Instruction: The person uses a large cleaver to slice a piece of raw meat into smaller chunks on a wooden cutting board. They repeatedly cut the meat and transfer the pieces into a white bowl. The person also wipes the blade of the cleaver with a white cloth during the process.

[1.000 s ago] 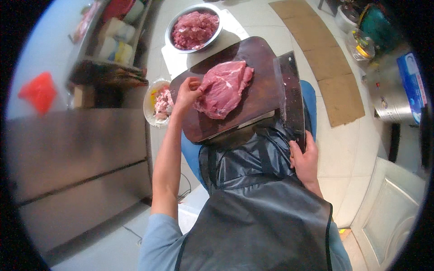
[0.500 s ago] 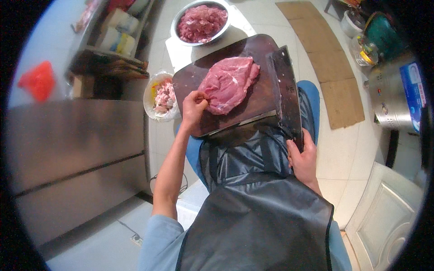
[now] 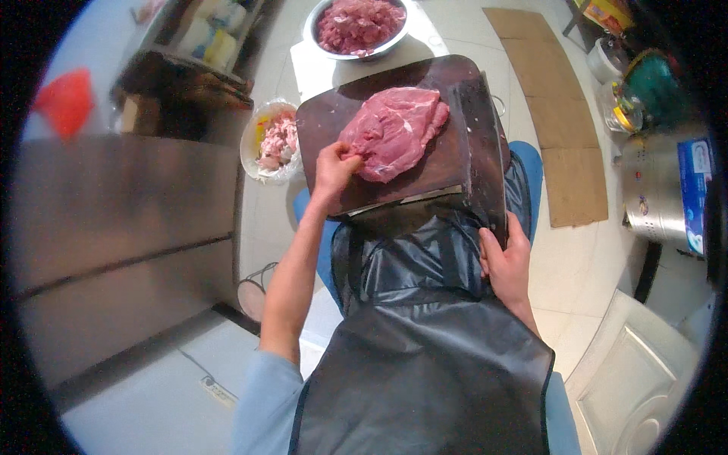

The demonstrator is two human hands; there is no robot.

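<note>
Left hand (image 3: 334, 168) regripped glistening slab (image 3: 394, 130).

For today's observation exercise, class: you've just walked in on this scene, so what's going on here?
A person in a dark apron is working raw meat on a dark cutting board. The left hand grips the near edge of a large slab of red meat lying on the board. The right hand holds the handle of a big cleaver, its blade resting flat along the board's right side. A metal bowl of cut meat sits beyond the board.
</note>
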